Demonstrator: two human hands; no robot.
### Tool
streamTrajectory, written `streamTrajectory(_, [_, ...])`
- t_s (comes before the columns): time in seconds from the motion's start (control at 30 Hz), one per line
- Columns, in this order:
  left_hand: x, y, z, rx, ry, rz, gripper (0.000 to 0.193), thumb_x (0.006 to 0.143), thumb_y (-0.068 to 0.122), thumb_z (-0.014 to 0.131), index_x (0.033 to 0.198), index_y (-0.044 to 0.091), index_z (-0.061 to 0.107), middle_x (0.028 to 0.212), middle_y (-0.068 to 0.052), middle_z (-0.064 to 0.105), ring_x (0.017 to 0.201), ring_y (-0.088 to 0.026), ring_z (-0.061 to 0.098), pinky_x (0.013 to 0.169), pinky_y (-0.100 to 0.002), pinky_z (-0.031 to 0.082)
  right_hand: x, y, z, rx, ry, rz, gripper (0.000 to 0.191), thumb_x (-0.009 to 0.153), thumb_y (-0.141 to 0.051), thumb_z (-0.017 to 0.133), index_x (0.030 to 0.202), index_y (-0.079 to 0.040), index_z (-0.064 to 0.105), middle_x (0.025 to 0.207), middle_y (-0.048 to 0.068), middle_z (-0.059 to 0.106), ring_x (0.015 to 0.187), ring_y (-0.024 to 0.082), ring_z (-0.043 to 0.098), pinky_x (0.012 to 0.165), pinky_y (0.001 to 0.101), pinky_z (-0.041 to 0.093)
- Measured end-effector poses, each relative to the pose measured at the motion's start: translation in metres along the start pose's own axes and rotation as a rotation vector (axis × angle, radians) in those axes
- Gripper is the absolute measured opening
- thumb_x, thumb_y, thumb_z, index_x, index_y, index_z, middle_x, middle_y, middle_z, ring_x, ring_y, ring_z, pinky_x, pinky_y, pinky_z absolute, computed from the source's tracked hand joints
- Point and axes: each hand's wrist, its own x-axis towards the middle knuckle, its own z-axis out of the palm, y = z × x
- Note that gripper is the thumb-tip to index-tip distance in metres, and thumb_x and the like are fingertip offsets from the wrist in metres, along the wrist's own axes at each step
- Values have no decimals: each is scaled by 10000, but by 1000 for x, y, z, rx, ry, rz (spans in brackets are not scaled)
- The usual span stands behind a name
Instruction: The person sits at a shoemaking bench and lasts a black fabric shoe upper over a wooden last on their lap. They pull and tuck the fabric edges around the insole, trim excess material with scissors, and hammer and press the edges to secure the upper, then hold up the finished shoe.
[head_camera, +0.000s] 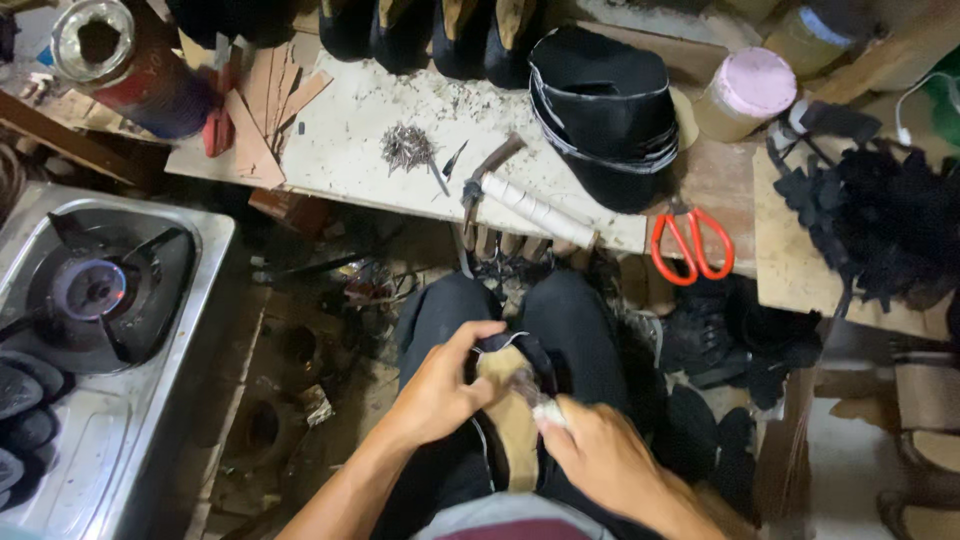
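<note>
On my lap lies a black shoe upper on a tan last, sole side up. My left hand grips its upper end, thumb over the black edge. My right hand is closed around a small tool with a white-wrapped handle, its tip against the tan sole. Both hands meet over my black trousers.
A white work board carries a pile of small nails, a hammer with a white-wrapped handle and a stack of black uppers. Orange-handled scissors lie to the right. A gas stove stands at the left, burner lit.
</note>
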Motion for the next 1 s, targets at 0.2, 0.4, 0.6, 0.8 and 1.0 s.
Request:
streamTrajectory(0.2, [0, -42, -1, -493, 165, -223, 560, 864, 70, 700, 1404, 97, 555, 950, -20, 660, 873, -112, 608, 794, -288, 503, -43, 71, -11, -152, -487, 69, 247, 913, -375, 676, 1000, -160, 760, 846, 124, 744, 875, 309, 740, 758, 405, 536])
streamTrajectory(0.4, [10, -39, -26, -697, 365, -59, 580, 851, 41, 692, 1409, 69, 536, 1178, -82, 680, 1070, -170, 646, 948, -339, 527, -40, 94, 9, 992, -42, 501, 538, 881, -344, 609, 1375, -133, 577, 1121, 102, 728, 992, 340, 739, 823, 466, 589])
streamTrajectory(0.6, [15, 0, 0, -989, 282, 242, 597, 866, 129, 677, 1404, 129, 418, 1293, -152, 654, 1218, -287, 672, 1036, -481, 515, -20, 42, 9, 1875, 118, 283, 588, 903, -331, 637, 1384, -14, 520, 1308, 192, 655, 1144, 353, 662, 903, 534, 539])
streamTrajectory(0.8, [10, -4, 42, -1412, 185, -59, 694, 957, 520, 556, 1461, 52, 467, 1398, -187, 621, 1253, -342, 619, 1035, -524, 480, -16, 2, -12, 947, 512, -80, 701, 810, -101, 775, 1433, 8, 471, 1382, 207, 609, 1232, 284, 618, 1056, 425, 493])
streamTrajectory(1.0, [15, -39, 63, -1196, 355, -253, 493, 977, 292, 560, 1445, 163, 473, 1330, -75, 647, 1161, -239, 658, 925, -468, 555, -10, -26, -33, 402, 421, -166, 649, 823, -122, 770, 1390, 71, 521, 1426, 224, 611, 1289, 316, 641, 1034, 386, 524])
